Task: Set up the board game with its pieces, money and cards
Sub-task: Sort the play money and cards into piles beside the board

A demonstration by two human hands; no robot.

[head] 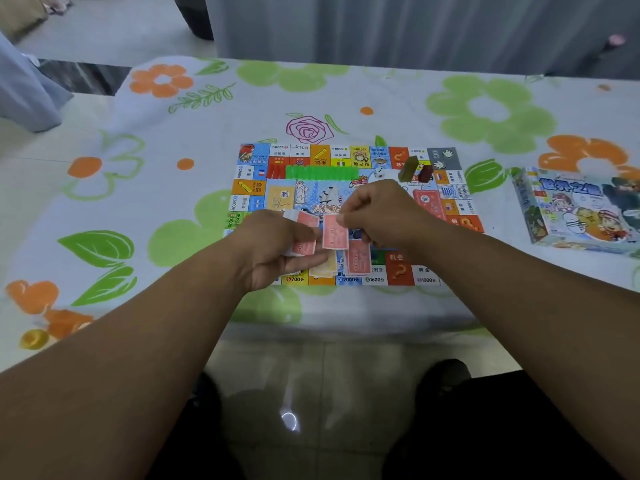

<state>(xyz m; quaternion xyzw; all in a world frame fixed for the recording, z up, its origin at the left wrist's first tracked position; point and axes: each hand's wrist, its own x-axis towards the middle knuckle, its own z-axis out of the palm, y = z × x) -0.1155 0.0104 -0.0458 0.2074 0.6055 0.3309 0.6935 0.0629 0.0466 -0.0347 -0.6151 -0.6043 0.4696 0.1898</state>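
Flowered cloth (450, 105) is covered at its centre by the game board (322, 155), laid long axis left to right. Over its near half a stack of red notes (303, 239) is gripped in the curled left hand (273, 251); a single red note (334, 233), long axis pointing away, is pinched by the right hand (377, 213).

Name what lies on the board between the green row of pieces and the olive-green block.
A white die, on the game board, touching neither the green row of pieces nor the olive-green block; the head view shows it.
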